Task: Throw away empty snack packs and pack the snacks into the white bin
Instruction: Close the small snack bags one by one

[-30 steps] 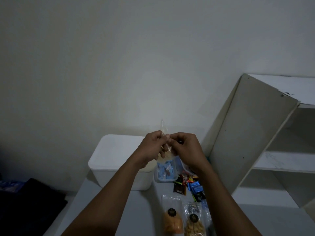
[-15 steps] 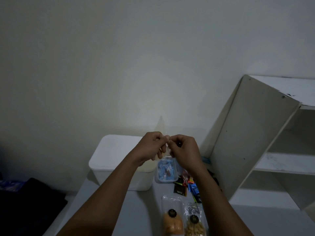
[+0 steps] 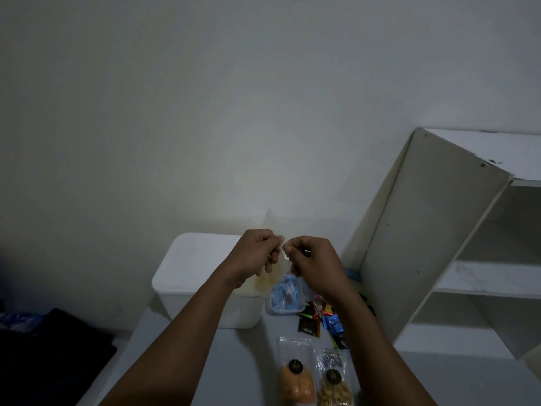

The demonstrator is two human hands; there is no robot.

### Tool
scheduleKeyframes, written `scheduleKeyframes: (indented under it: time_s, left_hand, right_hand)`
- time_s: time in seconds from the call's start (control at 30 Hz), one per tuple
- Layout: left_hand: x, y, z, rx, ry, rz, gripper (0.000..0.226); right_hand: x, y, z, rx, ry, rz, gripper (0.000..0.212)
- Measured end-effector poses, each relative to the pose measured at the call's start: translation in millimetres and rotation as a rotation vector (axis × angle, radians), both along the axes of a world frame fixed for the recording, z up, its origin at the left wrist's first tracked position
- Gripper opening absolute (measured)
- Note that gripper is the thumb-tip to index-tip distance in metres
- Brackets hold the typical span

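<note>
My left hand (image 3: 257,253) and my right hand (image 3: 313,265) are raised above the table, and both pinch a thin clear snack pack (image 3: 273,268) stretched upright between them. Its top corner pokes above my fingers; its contents are too dim to tell. Behind my left hand stands the white bin (image 3: 190,276) at the back of the table. A clear tub with blue-wrapped snacks (image 3: 285,297) sits right of the bin. Small dark, red and blue wrapped snacks (image 3: 322,317) lie beside it. Two clear packs, one orange (image 3: 295,382) and one of nuts (image 3: 333,388), lie nearest me.
A white shelf unit (image 3: 439,230) stands close on the right, its side panel leaning over the table's right edge. The grey table (image 3: 222,361) ends at the left, where a dark cloth (image 3: 52,347) lies lower down. A plain wall is behind.
The view has tilted slightly, and both hands stay together pinching the clear pack. The pack's top corner has turned and now shows broader above the fingers.
</note>
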State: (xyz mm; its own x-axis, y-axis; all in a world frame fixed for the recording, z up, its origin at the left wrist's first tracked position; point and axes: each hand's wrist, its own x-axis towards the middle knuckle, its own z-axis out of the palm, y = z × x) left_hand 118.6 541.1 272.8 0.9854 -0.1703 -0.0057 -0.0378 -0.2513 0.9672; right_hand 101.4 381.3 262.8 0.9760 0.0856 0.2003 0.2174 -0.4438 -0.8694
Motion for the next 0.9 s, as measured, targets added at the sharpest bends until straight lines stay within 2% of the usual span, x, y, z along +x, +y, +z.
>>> scheduleKeyframes:
  time_s: [0.23, 0.37, 0.43, 0.47, 0.53, 0.57, 0.63, 0.7, 0.8, 0.9]
  left_hand:
    - [-1.6, -9.1, -13.0, -0.002, 0.024, 0.042, 0.027]
    - [3.3, -15.7, -26.8, -0.071, 0.024, 0.136, 0.026]
    - [11.6, -12.5, -38.4, -0.068, 0.016, 0.244, 0.012]
    - [13.9, -10.3, -44.3, -0.045, 0.025, 0.255, 0.016]
    - [15.9, -10.7, -60.5, -0.009, 0.084, 0.146, 0.043]
    - [15.2, -13.8, -69.6, -0.002, 0.135, 0.068, 0.048]
    - [9.1, -24.8, -89.8, -0.024, 0.241, -0.084, 0.036]
    - [2.7, -37.5, -113.8, -0.068, 0.296, -0.113, 0.020]
    - [-3.2, -51.7, -149.8, -0.076, 0.341, -0.019, 0.016]
    - [-9.5, -61.3, -182.7, -0.104, 0.482, 0.122, 0.024]
  right_hand:
    - [3.2, -18.1, -14.8, -0.095, 0.011, -0.077, 0.018]
    - [-0.9, -28.0, -23.7, -0.048, 0.008, -0.087, 0.020]
    - [-5.7, -38.8, -26.1, 0.159, 0.128, -0.060, 0.022]
    - [-7.6, -45.7, -27.6, 0.278, 0.218, -0.037, 0.022]
    - [-8.2, -63.4, -36.1, 0.446, 0.344, -0.022, 0.021]
    - [-7.6, -71.4, -42.3, 0.520, 0.380, -0.044, 0.022]
    - [-5.8, -81.7, -55.8, 0.630, 0.448, -0.108, 0.025]
    - [-4.1, -88.3, -74.9, 0.681, 0.520, -0.214, 0.030]
    - [-7.6, -97.8, -114.1, 0.723, 0.614, -0.307, 0.049]
    - [-22.0, -103.2, -155.9, 0.540, 0.705, -0.337, 0.040]
